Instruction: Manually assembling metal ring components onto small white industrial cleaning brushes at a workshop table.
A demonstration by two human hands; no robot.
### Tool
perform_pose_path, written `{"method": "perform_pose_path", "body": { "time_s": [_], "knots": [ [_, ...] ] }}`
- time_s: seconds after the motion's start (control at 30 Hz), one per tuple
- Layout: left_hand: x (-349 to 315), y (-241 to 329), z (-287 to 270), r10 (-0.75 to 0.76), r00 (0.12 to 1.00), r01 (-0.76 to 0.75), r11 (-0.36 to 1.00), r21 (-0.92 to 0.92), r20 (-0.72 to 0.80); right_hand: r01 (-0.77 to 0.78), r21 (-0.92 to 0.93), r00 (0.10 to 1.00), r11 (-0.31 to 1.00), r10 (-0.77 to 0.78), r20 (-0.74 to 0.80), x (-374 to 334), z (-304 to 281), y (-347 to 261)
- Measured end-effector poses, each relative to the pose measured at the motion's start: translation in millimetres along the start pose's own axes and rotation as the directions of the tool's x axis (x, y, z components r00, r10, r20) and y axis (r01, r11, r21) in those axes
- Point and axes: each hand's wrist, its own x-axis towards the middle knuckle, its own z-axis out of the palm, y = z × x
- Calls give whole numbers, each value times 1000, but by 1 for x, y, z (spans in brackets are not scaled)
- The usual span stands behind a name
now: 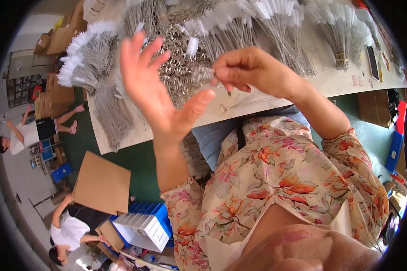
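Observation:
My left hand (156, 86) is raised over the table's near edge, open, with the fingers spread and nothing in it. To its right, my right hand (255, 72) is closed, thumb against fingers. A small ridged, silvery piece (204, 73) sticks out from its fingertips toward the left; blur hides whether it is a stack of rings or a brush head. Behind both hands lies a heap of shiny metal rings (172, 56), with one white brush head (192, 46) on top. Below my right hand, a thin wire with a looped end (224, 108) lies near the edge.
Bundles of wire-handled brushes with white bristles (88, 49) (276, 27) cover the white table (142, 131). A dark phone (373, 63) lies at the right. On the left, one person (70, 232) handles a cardboard sheet (101, 183) beside blue and white bins (144, 230); another person (25, 137) is farther off.

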Motion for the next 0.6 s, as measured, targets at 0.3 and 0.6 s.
{"method": "perform_pose_path", "body": {
  "time_s": [0.3, 0.6],
  "knots": [
    [-8, -2, -7, -99, 900, 211, 951, -226, 424, 63, -208, 990, 976, -35, 134, -14, 3, -11],
    [-33, 23, 27, -172, 898, 211, 976, -53, 406, -91, -302, 990, 949, 119, 75, -60, -33, 9]
  ]
}}
